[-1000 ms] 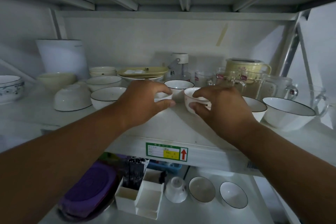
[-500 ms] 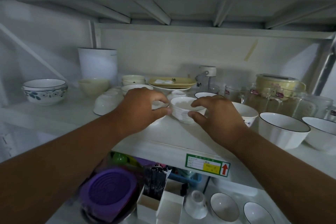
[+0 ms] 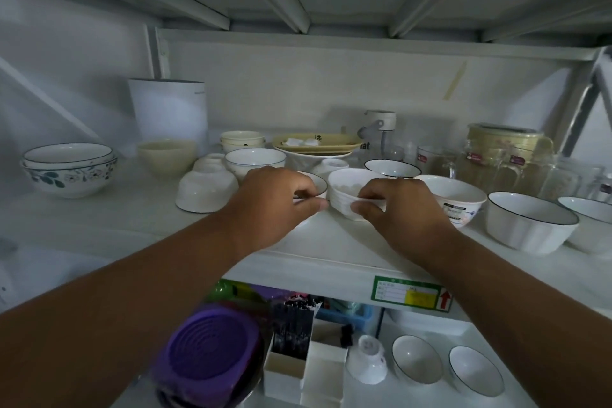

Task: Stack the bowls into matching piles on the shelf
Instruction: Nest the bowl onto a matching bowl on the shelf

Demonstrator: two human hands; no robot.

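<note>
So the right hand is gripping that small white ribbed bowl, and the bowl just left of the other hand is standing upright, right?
Not quite. The head view shows the right hand gripping the ribbed bowl, but the white bowl left of the left hand lies upside down.

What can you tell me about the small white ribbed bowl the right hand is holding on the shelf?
The small white ribbed bowl looks like glazed ceramic, with horizontal ridges round its outer wall and a plain rim. It stands upright, mouth up, apparently empty, near the front middle of the white shelf. The right hand pinches its near side, thumb low on the wall, fingers at the rim. The left hand holds a dark-rimmed white bowl right beside it.
</note>
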